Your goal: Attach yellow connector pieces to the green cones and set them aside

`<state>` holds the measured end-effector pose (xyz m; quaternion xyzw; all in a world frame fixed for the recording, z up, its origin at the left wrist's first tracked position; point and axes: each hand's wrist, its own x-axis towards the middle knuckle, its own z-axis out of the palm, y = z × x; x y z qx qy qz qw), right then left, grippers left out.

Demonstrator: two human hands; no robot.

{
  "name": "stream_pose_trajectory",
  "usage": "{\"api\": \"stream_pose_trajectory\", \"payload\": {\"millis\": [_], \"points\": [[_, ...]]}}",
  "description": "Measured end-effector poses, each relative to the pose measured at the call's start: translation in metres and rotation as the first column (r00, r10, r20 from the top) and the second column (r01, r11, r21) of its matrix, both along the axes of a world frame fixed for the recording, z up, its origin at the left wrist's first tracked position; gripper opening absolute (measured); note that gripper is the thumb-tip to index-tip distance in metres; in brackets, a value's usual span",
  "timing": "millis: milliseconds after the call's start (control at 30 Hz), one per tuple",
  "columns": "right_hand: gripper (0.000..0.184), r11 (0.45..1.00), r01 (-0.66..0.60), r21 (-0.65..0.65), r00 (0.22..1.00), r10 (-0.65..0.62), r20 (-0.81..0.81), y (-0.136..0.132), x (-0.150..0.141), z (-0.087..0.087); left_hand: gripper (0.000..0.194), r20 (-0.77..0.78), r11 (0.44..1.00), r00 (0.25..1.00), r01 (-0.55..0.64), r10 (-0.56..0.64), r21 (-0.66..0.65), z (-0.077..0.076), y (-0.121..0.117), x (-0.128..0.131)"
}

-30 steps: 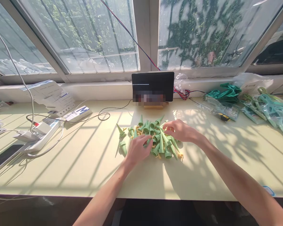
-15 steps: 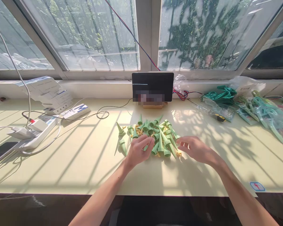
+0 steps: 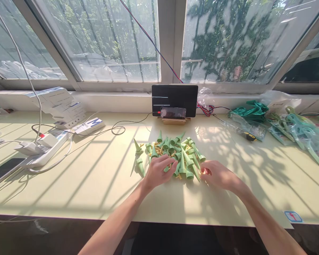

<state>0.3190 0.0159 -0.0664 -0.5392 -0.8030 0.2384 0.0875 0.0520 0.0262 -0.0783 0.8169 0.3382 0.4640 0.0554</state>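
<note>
A pile of green plastic watering spikes [image 3: 182,161], cone-shaped with ribbed collars, lies on the table in front of me. Small yellow pegs [image 3: 157,150] are scattered among them. My left hand [image 3: 161,170] is over the front left of the pile, fingers curled together; a bit of green shows by its thumb, but I cannot make out what it grips. At the pile's right front edge, my right hand [image 3: 218,174] has its fingertips closed down at the table on a small yellow peg, mostly hidden by the fingers. Two spikes [image 3: 140,167] lie apart on the left.
Behind the pile, a phone [image 3: 172,113] leans on a black tablet [image 3: 174,92] on a cardboard stand. On the left are a power strip [image 3: 50,150], cables and white boxes [image 3: 61,106]. Plastic bags of green parts [image 3: 303,129] and a yellow-black tool [image 3: 250,136] lie right.
My right hand has come down and nearer to me, its fingertips closing at the yellow pegs by the pile's edge. The left hand stays over the pile. The view has shifted slightly.
</note>
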Motion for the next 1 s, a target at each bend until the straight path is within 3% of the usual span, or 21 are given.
{"api": "stream_pose_trajectory", "payload": {"millis": [167,300,500,700,800,1000], "points": [[0.019,0.999,-0.012,0.034,1.0,0.012,-0.016,0.0,0.0,0.004,0.021,-0.028,1.0,0.999,-0.025,0.025,-0.002,0.0,0.0,0.001],[0.017,0.997,0.014,0.081,0.997,-0.007,-0.079,0.002,-0.005,0.021,0.02,-0.018,0.999,0.999,-0.037,0.036,-0.015,0.001,-0.001,0.002],[0.017,0.977,-0.063,0.206,0.963,0.114,-0.244,0.014,-0.038,0.04,0.013,0.012,0.999,0.999,-0.041,0.042,-0.035,0.001,-0.001,0.001],[0.013,0.928,0.032,0.372,0.872,0.156,-0.463,0.025,-0.071,0.01,0.015,0.057,0.997,0.997,-0.052,0.056,-0.065,-0.003,0.001,-0.003],[0.015,0.917,-0.018,0.398,0.847,0.226,-0.482,0.019,-0.078,-0.006,0.017,0.057,0.995,0.997,-0.039,0.044,-0.089,-0.004,0.001,-0.003],[0.015,0.893,-0.027,0.449,0.796,0.291,-0.531,0.01,-0.081,-0.013,0.007,0.031,0.993,0.999,-0.024,0.028,-0.116,-0.005,0.001,-0.001]]}}
